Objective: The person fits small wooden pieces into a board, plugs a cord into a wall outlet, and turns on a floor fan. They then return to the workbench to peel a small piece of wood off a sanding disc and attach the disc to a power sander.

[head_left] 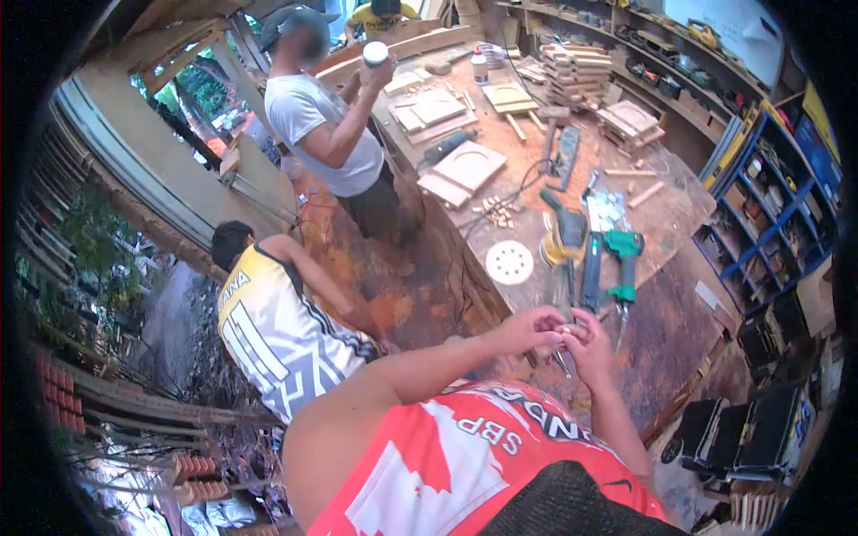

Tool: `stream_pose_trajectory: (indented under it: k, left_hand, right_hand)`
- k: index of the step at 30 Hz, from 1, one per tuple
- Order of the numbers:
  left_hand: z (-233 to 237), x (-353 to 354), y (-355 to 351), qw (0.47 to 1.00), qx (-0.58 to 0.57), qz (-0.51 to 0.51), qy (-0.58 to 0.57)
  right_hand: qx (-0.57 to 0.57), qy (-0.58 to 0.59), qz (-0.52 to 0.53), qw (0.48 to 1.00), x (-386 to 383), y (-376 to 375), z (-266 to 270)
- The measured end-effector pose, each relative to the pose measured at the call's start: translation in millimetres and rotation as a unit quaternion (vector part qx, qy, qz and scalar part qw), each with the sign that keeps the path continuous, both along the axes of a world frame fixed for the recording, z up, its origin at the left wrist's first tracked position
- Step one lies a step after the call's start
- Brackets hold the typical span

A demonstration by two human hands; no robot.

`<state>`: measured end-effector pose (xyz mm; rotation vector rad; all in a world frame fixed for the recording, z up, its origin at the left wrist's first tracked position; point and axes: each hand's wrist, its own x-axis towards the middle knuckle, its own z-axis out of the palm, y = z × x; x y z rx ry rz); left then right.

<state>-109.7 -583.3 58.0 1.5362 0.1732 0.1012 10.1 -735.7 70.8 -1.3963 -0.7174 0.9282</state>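
My left hand (pixel 536 329) and my right hand (pixel 590 347) meet in front of my chest at the table's near edge. Both sets of fingers are closed together around something small. Most of it is hidden, though a thin shiny metal piece (pixel 562 363) sticks out below. Just beyond my hands lie a green power tool (pixel 623 255) with a bit at its end, a yellow and green sander (pixel 565 234), and a dark flat bar-like tool (pixel 592 275). A white sanding disc (pixel 509 263) with holes rests to their left.
The worktable (pixel 670 308) carries wooden panels (pixel 474 165), a stack of wooden frames (pixel 576 76), a glue bottle (pixel 480 67) and cords. A person in a grey shirt (pixel 313 125) holds a white-topped container (pixel 375 55). Another person bends at left (pixel 277 330). Blue shelving (pixel 769 196) stands right.
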Motion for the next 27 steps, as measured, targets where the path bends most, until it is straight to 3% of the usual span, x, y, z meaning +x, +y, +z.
stream_pose_trajectory:
  k: [2,3,5,8,11,12,14,16,18,24,27]
  left_hand:
    - [13.1,15.0,26.1,0.990,0.128,0.013,-0.056]
    - [10.8,23.3,45.3,0.990,0.127,0.010,-0.055]
    - [6.7,36.4,88.1,0.933,0.272,0.011,-0.235]
    - [1.6,45.9,148.2,0.905,0.299,0.042,-0.300]
    - [9.8,38.3,229.6,0.971,0.164,0.068,-0.161]
    - [-7.6,39.2,260.1,0.973,0.170,0.130,-0.089]
    - [14.1,26.2,321.3,0.963,0.153,0.222,0.004]
    - [-24.9,19.5,388.5,0.953,0.128,0.274,0.001]
    - [-53.2,12.0,442.9,0.929,0.240,0.276,0.061]
    - [-57.8,30.3,496.8,0.837,0.480,0.191,0.179]
    - [-56.5,37.9,508.1,0.846,0.449,0.160,0.238]
  right_hand:
    - [0.014,0.018,-0.039,0.999,-3.8,22.5,12.9]
    - [0.025,0.035,-0.078,0.996,-5.9,39.7,13.9]
    - [0.028,0.033,-0.101,0.994,-3.8,77.2,5.7]
    - [0.018,0.015,-0.120,0.992,-9.1,138.0,20.5]
    - [0.025,-0.019,-0.100,0.994,-18.6,193.7,22.7]
    - [0.007,-0.010,-0.114,0.993,-17.9,206.6,16.7]
    - [-0.022,-0.044,-0.059,0.997,-18.4,223.7,4.1]
    - [-0.055,-0.024,-0.073,0.996,-27.4,235.6,0.4]
    - [-0.114,-0.020,-0.037,0.993,-30.9,246.1,-5.5]
    - [-0.151,-0.058,-0.057,0.985,-28.2,272.8,-34.9]
    - [-0.154,-0.105,-0.086,0.979,-22.7,279.5,-54.4]
